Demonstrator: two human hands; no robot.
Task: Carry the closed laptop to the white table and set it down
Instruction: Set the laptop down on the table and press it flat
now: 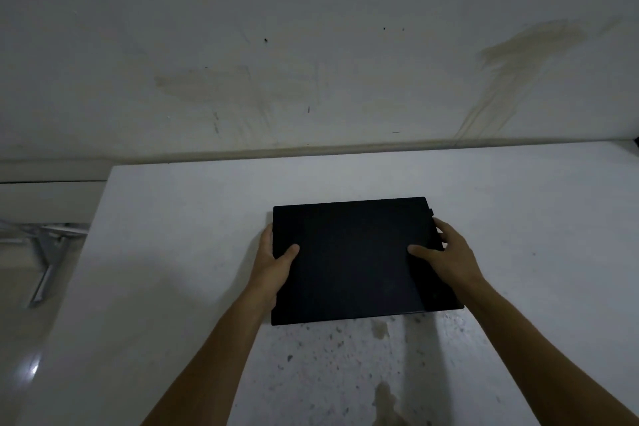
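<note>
A closed black laptop (356, 259) lies flat over the middle of the white table (173, 218), lid up. My left hand (275, 261) grips its left edge, thumb on the lid and fingers hidden underneath. My right hand (447, 252) holds the right edge, thumb resting on the lid and fingers curled around the side near a small plug or tab. I cannot tell whether the laptop rests fully on the tabletop or hangs just above it.
The table runs back to a stained white wall (311, 45). Its left edge drops to a glossy floor (24, 356), where a grey metal frame (45, 252) stands. The near tabletop is speckled and stained (380, 373).
</note>
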